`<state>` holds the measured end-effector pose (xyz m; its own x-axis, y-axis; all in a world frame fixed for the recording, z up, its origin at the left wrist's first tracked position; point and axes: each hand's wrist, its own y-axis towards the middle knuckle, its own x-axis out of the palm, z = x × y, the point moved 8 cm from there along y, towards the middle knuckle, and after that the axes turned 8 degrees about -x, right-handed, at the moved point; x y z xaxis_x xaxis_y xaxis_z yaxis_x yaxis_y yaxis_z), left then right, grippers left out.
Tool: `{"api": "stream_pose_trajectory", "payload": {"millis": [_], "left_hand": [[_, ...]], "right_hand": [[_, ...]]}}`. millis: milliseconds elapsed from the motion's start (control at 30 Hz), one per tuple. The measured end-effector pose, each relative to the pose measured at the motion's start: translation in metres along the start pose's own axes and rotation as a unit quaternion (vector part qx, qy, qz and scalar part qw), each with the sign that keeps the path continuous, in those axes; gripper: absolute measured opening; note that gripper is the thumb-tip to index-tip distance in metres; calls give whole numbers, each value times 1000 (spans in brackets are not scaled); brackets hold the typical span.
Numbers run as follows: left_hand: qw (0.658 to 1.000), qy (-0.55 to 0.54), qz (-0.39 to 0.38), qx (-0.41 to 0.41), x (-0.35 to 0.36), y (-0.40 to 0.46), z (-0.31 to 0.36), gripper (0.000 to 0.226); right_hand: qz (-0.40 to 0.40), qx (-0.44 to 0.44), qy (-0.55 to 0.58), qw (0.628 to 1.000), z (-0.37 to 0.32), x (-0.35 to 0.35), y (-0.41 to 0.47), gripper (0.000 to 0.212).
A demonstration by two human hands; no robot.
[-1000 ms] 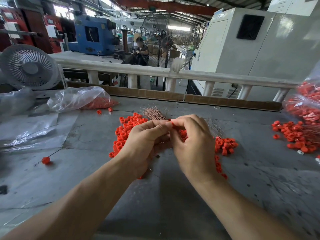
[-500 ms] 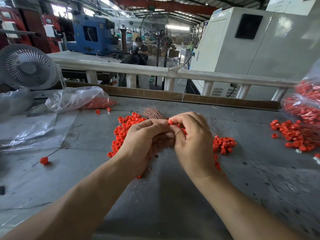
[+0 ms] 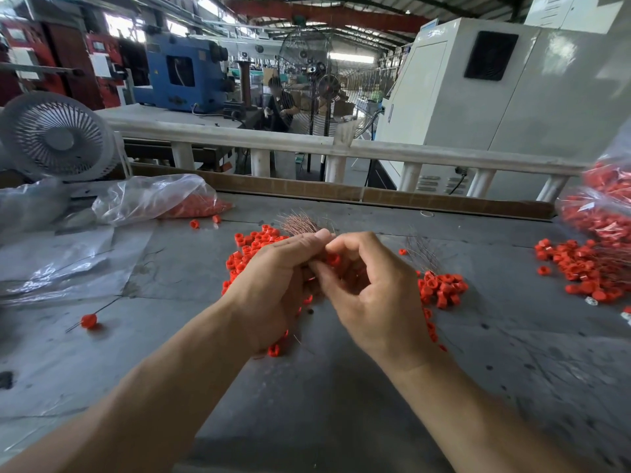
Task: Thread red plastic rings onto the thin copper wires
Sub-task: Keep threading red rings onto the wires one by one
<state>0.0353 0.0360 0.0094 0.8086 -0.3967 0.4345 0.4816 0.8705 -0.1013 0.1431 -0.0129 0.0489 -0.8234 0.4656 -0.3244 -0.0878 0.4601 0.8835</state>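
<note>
Ring [image 3: 334, 259], red plastic, short tube w/ a hole, sits pinched at right hand [image 3: 370, 295] fingertips, touching left hand [image 3: 273, 285]. Left hand is clamped on copper wire bundle [image 3: 302, 224]; wires run away from the person, tips fanning beyond thumb. Loose rings [image 3: 252, 244] piled on worktop [image 3: 307, 404] behind.

The left hand [image 3: 273, 281] covers the lower part of the copper wire bundle [image 3: 300, 224], so how its fingers hold the wires cannot be seen. One red ring [image 3: 334, 259] shows only partly between the two hands, and whether a wire passes through it is too fine to tell. The right hand [image 3: 375, 291] hides part of the ring pile beneath it. At the surface's right edge, a bag of rings [image 3: 604, 206] is cut off.
</note>
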Motion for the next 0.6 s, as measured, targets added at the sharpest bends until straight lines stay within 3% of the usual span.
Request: {"api": "stream_pose_trajectory", "payload": {"millis": [233, 400, 600], "left_hand": [[993, 15, 57, 104, -13, -1, 17, 23], [984, 21, 127, 120, -28, 0, 20, 8], [966, 90, 204, 128, -44, -1, 23, 14]], "right_hand": [[-44, 43, 9, 998, 8, 4, -6, 21], [-46, 81, -2, 996, 17, 8, -8, 18], [-78, 72, -34, 994, 20, 10, -7, 14]]}}
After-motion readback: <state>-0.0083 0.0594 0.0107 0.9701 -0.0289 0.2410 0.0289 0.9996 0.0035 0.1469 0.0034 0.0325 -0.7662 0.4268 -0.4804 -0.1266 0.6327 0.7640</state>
